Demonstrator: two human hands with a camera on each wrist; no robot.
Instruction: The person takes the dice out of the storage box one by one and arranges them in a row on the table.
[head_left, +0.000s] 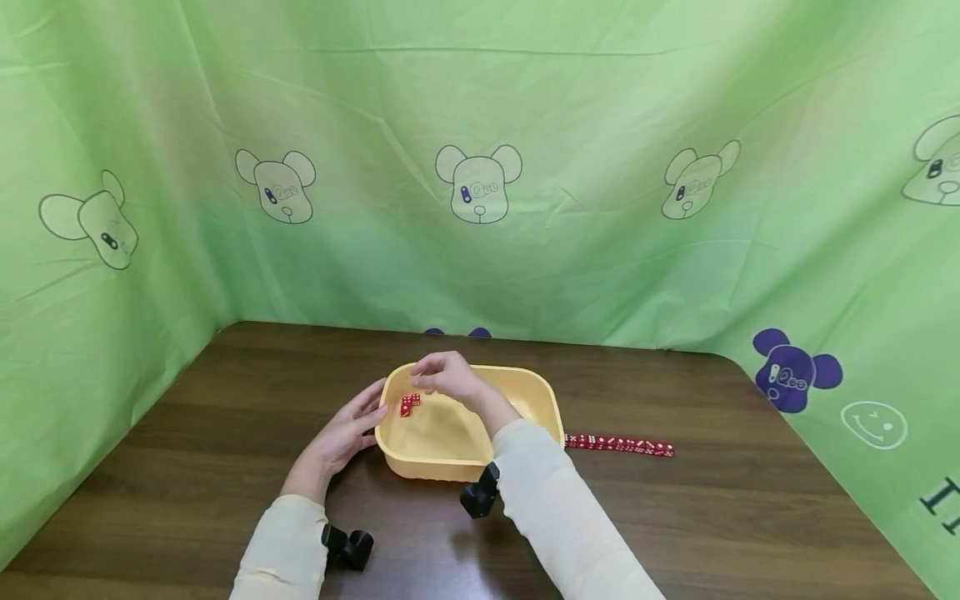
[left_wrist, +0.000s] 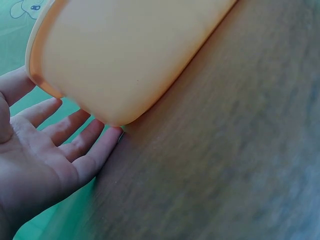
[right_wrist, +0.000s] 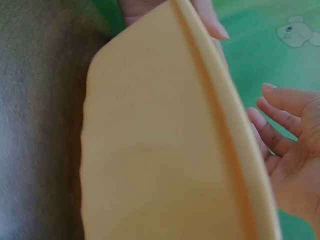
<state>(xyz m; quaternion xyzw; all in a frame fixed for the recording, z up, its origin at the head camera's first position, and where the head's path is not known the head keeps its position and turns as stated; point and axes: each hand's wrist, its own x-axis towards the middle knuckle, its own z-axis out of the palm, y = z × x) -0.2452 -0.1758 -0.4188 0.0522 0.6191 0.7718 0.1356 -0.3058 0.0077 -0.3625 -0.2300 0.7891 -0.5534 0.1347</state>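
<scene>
A yellow plastic basin [head_left: 442,468] rests on the wooden table, with a few red dice [head_left: 409,405] on its floor near the left end. My left hand [head_left: 348,427] holds the basin's left end, thumb at the rim and fingers against the outer wall. In the left wrist view, the left hand's fingertips [left_wrist: 111,135] meet the wall low down. Over the basin's far left part hovers my right hand [head_left: 452,377], fingers loosely bent. The right wrist view shows this right hand [right_wrist: 295,150] with nothing between thumb and fingers; the basin wall [right_wrist: 150,130] fills the middle there.
A row of red dice with white pips [head_left: 618,445] extends right from beside the basin on the brown table [head_left: 720,492]. A green printed curtain [head_left: 480,267] hangs behind the table and along both sides. Both sleeves carry black wrist mounts.
</scene>
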